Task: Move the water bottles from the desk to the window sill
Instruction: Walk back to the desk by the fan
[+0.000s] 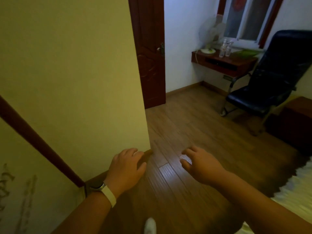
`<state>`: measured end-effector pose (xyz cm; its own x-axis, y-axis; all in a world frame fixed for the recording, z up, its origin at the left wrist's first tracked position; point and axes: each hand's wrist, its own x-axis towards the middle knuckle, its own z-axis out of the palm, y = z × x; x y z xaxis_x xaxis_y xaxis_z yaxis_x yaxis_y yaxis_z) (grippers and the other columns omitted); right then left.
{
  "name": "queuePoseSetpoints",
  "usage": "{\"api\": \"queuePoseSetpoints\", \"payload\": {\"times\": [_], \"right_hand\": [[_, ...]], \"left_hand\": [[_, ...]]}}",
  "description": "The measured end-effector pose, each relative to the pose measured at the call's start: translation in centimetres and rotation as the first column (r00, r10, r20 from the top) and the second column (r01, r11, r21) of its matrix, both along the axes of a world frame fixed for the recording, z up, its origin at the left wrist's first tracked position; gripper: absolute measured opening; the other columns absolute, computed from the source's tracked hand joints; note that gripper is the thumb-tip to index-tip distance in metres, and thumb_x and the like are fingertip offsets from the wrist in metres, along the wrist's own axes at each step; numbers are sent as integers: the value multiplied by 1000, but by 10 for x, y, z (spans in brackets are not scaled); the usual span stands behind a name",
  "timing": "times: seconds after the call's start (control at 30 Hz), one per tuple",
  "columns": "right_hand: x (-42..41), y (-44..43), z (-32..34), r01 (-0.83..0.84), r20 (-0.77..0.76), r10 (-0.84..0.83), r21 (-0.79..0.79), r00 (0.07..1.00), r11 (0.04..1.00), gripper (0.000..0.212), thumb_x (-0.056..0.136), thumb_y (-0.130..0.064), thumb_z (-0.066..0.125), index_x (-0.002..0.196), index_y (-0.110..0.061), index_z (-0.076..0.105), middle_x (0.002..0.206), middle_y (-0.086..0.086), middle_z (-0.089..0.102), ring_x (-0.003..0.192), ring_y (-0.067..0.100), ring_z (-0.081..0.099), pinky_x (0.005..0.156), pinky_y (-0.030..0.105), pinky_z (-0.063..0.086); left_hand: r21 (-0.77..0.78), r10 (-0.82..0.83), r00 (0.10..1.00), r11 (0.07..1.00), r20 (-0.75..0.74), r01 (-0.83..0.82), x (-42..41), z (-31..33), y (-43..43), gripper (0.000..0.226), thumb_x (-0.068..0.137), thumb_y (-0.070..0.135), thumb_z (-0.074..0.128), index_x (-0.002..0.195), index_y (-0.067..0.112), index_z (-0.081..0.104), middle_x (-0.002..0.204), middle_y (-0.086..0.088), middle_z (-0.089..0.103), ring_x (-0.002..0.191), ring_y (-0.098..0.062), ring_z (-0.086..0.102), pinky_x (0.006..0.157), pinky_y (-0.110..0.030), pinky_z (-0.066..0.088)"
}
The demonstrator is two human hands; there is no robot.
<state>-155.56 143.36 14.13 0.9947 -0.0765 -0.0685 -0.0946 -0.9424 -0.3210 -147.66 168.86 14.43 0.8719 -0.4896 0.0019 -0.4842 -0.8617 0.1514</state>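
1. There's only the head view to go on. Both hands float low in the frame over the brown wooden plank floor (185, 115). The left hand (126, 168), with a white wristband (109, 195), is at bottom centre, right by the corner of the yellowish painted wall (76, 65). The right hand (200, 164) is just right of it. Fingers on both are loosely spread and a bit curled, and neither holds anything.
2. The clear plastic water bottles (225, 48) are way off in the upper right. They stand upright in a tight bunch on the dark red wooden wall-mounted desk (224, 65), toward its back edge. Could be two or three; they're too small and blurry to count.
3. The white window sill (248, 44) runs just behind and above the bottles, so the lift itself is short. The step in hand, I reckon, is simply getting over there.
4. To do that well, I'd swing round the wall corner and cut diagonally toward the upper right. The black leather office chair (270, 73) sits at the desk's right end, so come in from the left end instead.
5. The white table fan (211, 31) stands on the desk just left of the bottles, so watch the elbow on the reach.
6. For the grab, I'd take one bottle per hand, gripped round the body and not the cap. Thin plastic probably squashes, so go easy.
7. The sill looks narrow from here, so set each bottle upright and well back.
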Motion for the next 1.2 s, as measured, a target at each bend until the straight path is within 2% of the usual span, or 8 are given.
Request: {"api": "queuePoseSetpoints", "payload": {"times": [0.1,0.3,0.47,0.63,0.8,0.9,1.1,1.2], "right_hand": [[36,-19,-5,40,-38,-41,-22,998,999,47,98,-53,42,138,-31,46,142,-7,46,118,11,52,94,26,47],[135,-56,-4,122,-79,-126,-62,989,991,48,99,-52,39,141,-27,44,144,-2,45,124,16,49,99,31,46],[213,-96,21,220,-77,-228,-100,971,970,47,99,-50,40,140,-27,46,142,-3,46,124,17,49,99,31,44],[261,-139,33,316,-59,-323,-104,944,943,46,99,-50,42,139,-28,47,140,-3,47,124,17,48,99,31,44],[307,-180,30,365,-60,-370,-83,927,927,46,98,-50,44,140,-29,46,142,-5,46,127,15,47,102,32,44],[337,-210,21,390,-45,-392,-47,919,920,46,98,-50,44,140,-30,46,142,-7,46,124,12,48,100,29,46],[409,-297,-9,373,-70,-373,-15,925,928,45,98,-50,42,138,-30,47,138,-7,48,120,12,50,98,29,46],[449,-355,-16,373,-63,-372,0,926,928,44,99,-49,42,138,-28,48,135,-7,49,118,12,51,95,27,46]], "left_hand": [[9,-48,999,999,-8,48,47,-13,-25,48,98,51,39,143,34,43,149,7,42,138,-15,35,112,-36,29],[3,-144,989,990,-44,144,169,-40,-86,47,96,51,40,138,31,50,145,5,47,133,-17,41,106,-36,34],[-78,-235,971,968,30,237,265,-29,-144,54,82,55,34,109,24,68,114,0,66,107,-25,61,85,-41,49],[-101,-312,949,944,50,315,336,-8,-198,66,81,58,23,120,23,64,124,1,61,117,-22,55,90,-40,46],[-46,-382,924,923,18,382,388,-5,-245,44,97,49,40,134,29,51,136,8,51,127,-13,43,100,-35,38],[-53,-395,919,918,-5,394,423,-7,-275,46,97,47,42,139,30,47,140,9,47,131,-12,40,102,-35,35],[-41,-386,923,922,-2,385,497,-23,-356,70,80,60,18,129,28,54,133,8,53,124,-15,47,94,-36,40],[-21,-378,926,926,-11,378,536,-21,-410,72,82,63,14,135,29,50,139,9,49,129,-13,43,99,-35,38]]}}
